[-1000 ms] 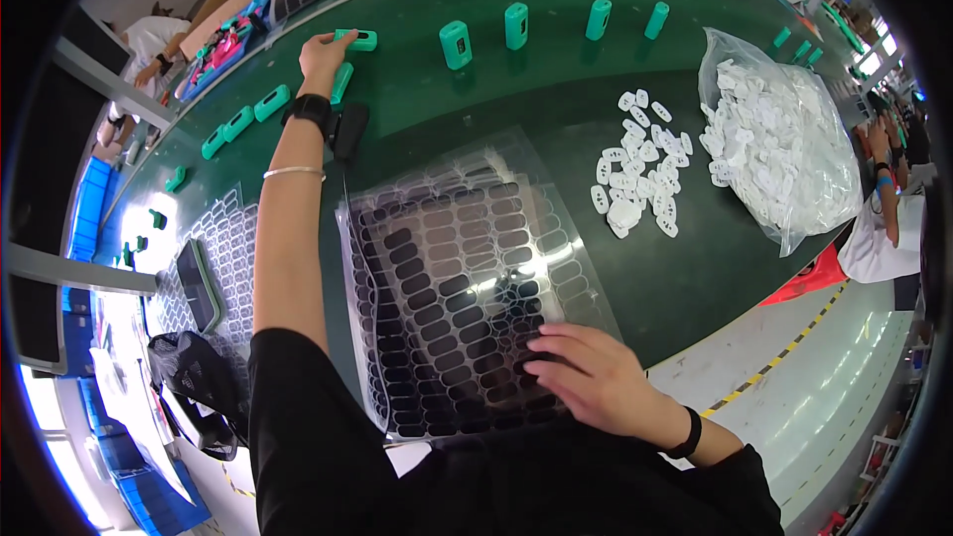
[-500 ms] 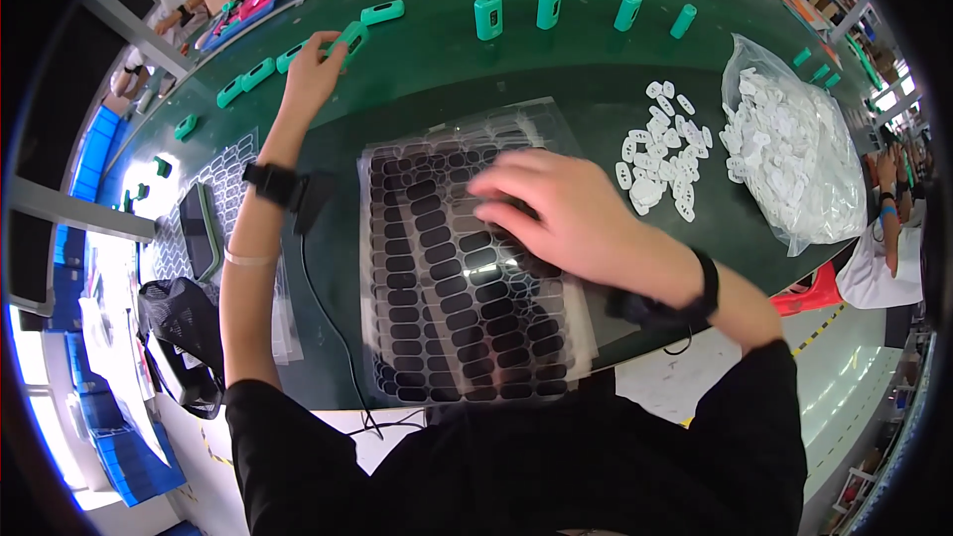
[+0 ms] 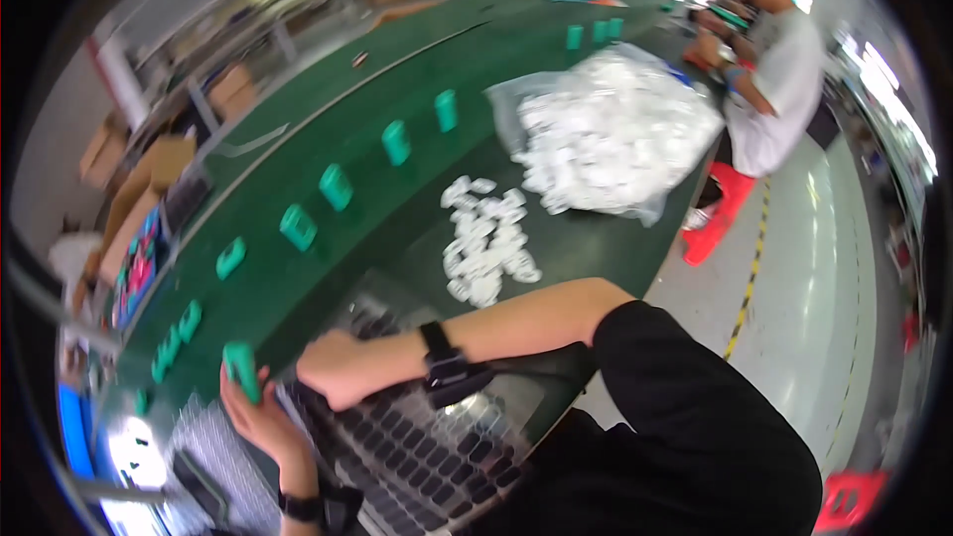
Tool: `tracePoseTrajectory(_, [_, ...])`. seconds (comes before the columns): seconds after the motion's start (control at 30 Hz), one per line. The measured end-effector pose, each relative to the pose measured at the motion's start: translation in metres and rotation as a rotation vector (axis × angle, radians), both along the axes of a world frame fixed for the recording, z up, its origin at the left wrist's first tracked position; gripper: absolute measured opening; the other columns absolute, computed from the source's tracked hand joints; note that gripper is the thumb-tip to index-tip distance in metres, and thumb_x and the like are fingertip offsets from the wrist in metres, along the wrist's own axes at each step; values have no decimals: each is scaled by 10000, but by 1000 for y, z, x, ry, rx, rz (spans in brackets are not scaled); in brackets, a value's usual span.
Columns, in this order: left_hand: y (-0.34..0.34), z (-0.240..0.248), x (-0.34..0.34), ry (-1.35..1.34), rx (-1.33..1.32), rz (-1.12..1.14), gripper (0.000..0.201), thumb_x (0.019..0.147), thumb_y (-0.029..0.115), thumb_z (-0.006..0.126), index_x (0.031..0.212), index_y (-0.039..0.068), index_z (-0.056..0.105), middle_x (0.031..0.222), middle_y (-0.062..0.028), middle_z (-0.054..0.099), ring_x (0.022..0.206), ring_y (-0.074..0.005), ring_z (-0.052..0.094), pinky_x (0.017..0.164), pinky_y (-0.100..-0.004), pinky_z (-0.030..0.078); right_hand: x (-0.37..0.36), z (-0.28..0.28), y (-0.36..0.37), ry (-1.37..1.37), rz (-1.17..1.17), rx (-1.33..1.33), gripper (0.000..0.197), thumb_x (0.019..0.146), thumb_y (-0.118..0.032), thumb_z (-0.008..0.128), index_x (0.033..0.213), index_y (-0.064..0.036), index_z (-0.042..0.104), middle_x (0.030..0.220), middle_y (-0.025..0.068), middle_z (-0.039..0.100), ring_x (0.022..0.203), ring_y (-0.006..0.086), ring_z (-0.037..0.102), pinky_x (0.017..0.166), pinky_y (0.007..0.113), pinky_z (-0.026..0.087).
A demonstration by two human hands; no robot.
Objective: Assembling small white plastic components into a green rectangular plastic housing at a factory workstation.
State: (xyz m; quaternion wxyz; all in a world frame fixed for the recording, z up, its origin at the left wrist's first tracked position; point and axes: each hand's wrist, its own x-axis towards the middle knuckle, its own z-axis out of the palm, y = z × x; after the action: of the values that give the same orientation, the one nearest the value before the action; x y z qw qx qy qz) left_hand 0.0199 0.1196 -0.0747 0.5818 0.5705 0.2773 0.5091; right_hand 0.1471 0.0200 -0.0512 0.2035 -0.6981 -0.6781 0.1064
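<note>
A small green, rounded box-like device (image 3: pixel 240 367) stands up out of my left hand (image 3: pixel 262 423), whose fingers close around it. Just to the right, my right hand (image 3: pixel 342 367) is curled over the far left part of a stack of clear sheets with black rounded cells (image 3: pixel 427 467). Its fingertips are turned away and blurred, so what they pinch is hidden. More green devices form a line across the green table: some lie at the left, while others, like this upright one (image 3: pixel 336 187), stand farther right.
Loose white oval pieces (image 3: pixel 486 250) lie beyond my right forearm, with a big clear bag of white pieces (image 3: pixel 615 134) behind them. A dark phone-like slab (image 3: pixel 202 486) lies at the lower left. At the far right a person (image 3: pixel 779 79) works near a red stool (image 3: pixel 720 213).
My view has swung to the right. My left hand has lifted a green device off the table and brought it near the sheets; my right hand, spread loosely before, is now curled beside it.
</note>
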Motion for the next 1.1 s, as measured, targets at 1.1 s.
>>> tracePoseTrajectory(1.1, [-80, 47, -8, 78, 197, -496, 379, 868, -44, 569, 1243, -1, 531, 1199, -98, 584, 1007, -82, 545, 789, -213, 487, 6, 55, -87, 494, -54, 626, 131, 735, 58, 690, 849, 11, 644, 768, 103, 644, 663, 173, 639, 605, 246, 511])
